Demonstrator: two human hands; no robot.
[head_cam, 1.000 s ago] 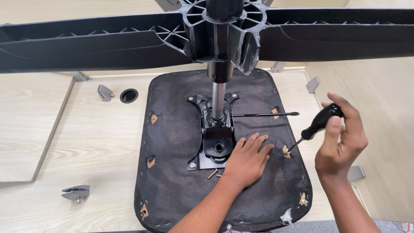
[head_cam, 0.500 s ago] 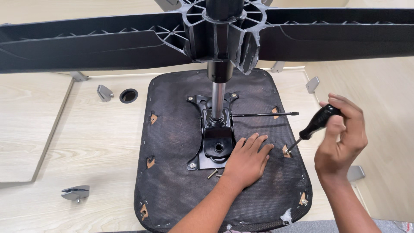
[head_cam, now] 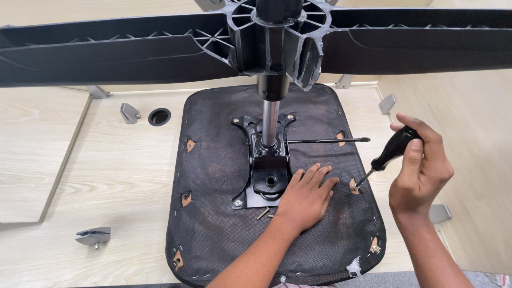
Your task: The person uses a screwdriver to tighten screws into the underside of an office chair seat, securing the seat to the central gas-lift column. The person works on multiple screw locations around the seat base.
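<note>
An office chair lies upside down, its black fabric seat underside facing up on a light wood table. A black metal mechanism plate is bolted at the middle, with a chrome gas column rising to the black star base. My left hand rests flat on the seat just right of the plate. My right hand grips a black-handled screwdriver, its tip set in a screw hole near the seat's right edge.
A thin black lever sticks out right from the mechanism. Loose screws lie beside the plate. Grey metal brackets and a round cable hole sit on the table to the left. More brackets stand at the right.
My right hand has shifted slightly on the screwdriver handle, with the tip staying at the same screw hole. My left hand has not moved.
</note>
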